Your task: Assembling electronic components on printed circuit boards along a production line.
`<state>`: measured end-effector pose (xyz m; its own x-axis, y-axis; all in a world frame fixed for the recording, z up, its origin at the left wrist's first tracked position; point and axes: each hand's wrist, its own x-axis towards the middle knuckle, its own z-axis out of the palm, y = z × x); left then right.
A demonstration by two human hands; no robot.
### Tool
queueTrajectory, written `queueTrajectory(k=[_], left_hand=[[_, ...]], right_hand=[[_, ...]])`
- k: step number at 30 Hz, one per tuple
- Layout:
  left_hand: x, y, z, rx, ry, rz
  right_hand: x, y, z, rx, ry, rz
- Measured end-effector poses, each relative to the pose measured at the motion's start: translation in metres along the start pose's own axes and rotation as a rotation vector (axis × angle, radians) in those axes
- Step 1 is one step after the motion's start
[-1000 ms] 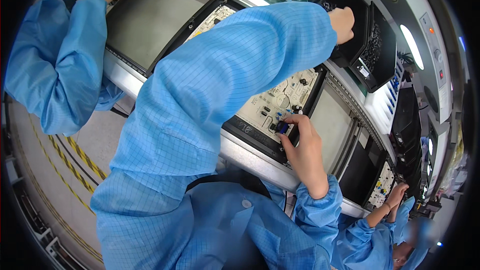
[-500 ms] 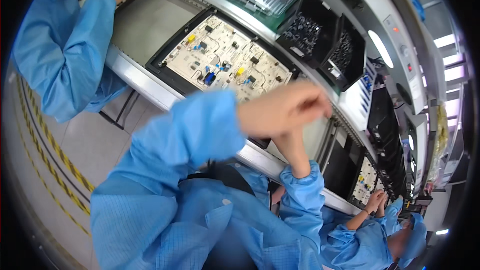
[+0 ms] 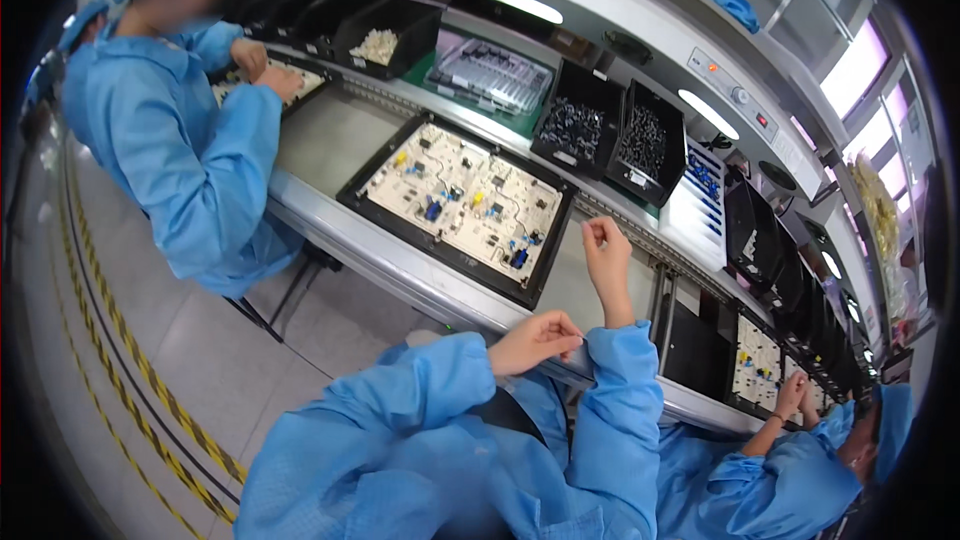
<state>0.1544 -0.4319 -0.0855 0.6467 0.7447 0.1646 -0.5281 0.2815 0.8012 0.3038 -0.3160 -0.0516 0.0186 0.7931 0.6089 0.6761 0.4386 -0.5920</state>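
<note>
My left hand point(image 3: 537, 343) is in front of the conveyor's near metal rail, thumb and fingers pinched together. A tiny pale speck shows at its fingertips, too small to name. Beyond it, my right hand point(image 3: 608, 265) is raised over the line just right of a framed board, its fingers curled together; whatever they may hold is hidden. The cream circuit board point(image 3: 480, 175) carries blue, yellow and black components and lies in a black frame point(image 3: 541, 280). Neither hand touches the board.
Behind the line stand black bins of small dark parts point(image 3: 572, 130), a clear plastic tray point(image 3: 490, 75) and a white rack point(image 3: 690, 225) with blue components. Co-workers in blue smocks sit left point(image 3: 180, 140) and right point(image 3: 760, 480). A lit overhead shelf point(image 3: 620, 30) runs along the back.
My left hand, blurred over the board's right side before, has drawn back toward me. My right hand, partly hidden behind it earlier, now shows raised. The view has swung, showing more of the left co-worker.
</note>
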Motion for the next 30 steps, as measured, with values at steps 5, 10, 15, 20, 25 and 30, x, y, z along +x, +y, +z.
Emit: queueTrajectory(k=[5, 10, 15, 20, 25, 30], left_hand=[[0.021, 0.004, 0.019, 0.090, -0.050, 0.037], [0.110, 0.005, 0.036, -0.153, -0.016, 0.004], [0.212, -0.036, 0.049, -0.146, 0.044, -0.006], [0.231, -0.100, 0.049, -0.005, 0.355, 0.043], [0.232, -0.102, 0.035, 0.017, 0.180, 0.021], [0.224, -0.086, 0.042, -0.066, 0.135, -0.024]], right_hand=[[0.004, 0.020, -0.017, 0.030, 0.088, 0.078], [0.007, 0.084, -0.075, -0.219, 0.184, 0.191], [-0.021, 0.151, -0.122, -0.244, 0.157, 0.287], [-0.036, 0.176, -0.144, -0.304, 0.115, 0.423], [-0.028, 0.181, -0.140, -0.284, 0.104, 0.397], [-0.018, 0.152, -0.141, -0.392, 0.204, 0.297]])
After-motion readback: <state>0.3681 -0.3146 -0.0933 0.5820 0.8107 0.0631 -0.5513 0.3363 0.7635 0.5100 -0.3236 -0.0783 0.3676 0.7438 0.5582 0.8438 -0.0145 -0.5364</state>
